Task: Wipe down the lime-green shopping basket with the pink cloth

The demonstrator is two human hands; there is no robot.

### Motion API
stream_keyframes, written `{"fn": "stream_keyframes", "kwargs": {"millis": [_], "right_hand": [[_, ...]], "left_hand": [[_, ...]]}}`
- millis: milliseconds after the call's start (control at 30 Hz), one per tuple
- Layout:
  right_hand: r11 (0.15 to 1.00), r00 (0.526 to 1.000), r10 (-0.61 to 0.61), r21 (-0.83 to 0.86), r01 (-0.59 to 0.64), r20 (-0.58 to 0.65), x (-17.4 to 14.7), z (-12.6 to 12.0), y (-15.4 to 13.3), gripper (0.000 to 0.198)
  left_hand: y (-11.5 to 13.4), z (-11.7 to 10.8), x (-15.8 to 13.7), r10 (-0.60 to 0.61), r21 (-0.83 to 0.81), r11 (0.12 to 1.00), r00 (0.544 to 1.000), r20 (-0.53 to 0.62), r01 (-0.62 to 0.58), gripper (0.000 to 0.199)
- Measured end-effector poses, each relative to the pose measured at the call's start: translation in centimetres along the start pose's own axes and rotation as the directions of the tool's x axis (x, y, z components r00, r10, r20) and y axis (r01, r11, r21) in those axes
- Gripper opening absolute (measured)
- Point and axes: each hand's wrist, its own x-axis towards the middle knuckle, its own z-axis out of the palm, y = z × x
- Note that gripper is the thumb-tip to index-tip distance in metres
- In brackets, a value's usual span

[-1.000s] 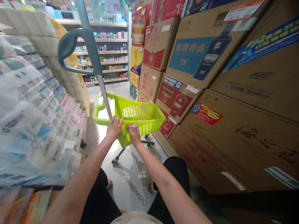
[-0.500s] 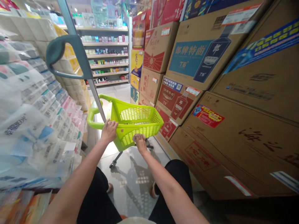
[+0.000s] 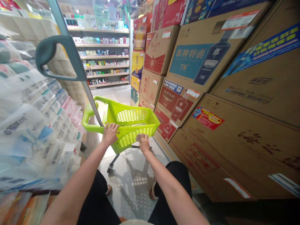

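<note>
Gripping the near rim of a lime-green plastic rolling shopping basket with the left hand, right there in the aisle between tissue packs and liquor cartons. Holding a small crumpled wad in a bunched right hand down at the perforated side wall; cloth or tissue, can't tell which. Probably handling pretty light, tbh, being stiff, kinda slick plastic, hardly fragile, but likely rolling off easily on those casters. Best to be holding by the thick rim next to the grey handle bar.
</note>
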Motion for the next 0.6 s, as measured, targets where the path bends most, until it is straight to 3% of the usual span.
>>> {"fn": "stream_keyframes", "kwargs": {"millis": [167, 400, 600], "right_hand": [[0.993, 0.975, 0.114, 0.061, -0.104, -0.189, 2.9, -0.7, 0.5, 0.039], [0.988, 0.981, 0.12, 0.117, -0.103, -0.151, 0.0, -0.6, 1.7, 0.024], [0.975, 0.95, 0.204, 0.135, -0.175, -0.237, 2.3, -1.8, 3.2, 0.031]], "left_hand": [[-0.1, 0.0, 0.1, -0.009, 0.004, 1.0, 1.0, 0.007, 0.009, 0.034], [-0.2, -0.4, -0.1, 0.003, -0.019, 1.0, 0.999, 0.041, -0.002, 0.035], [-0.5, -1.2, -0.3, -0.006, -0.037, 0.999, 0.998, 0.065, 0.009, 0.034]]}}
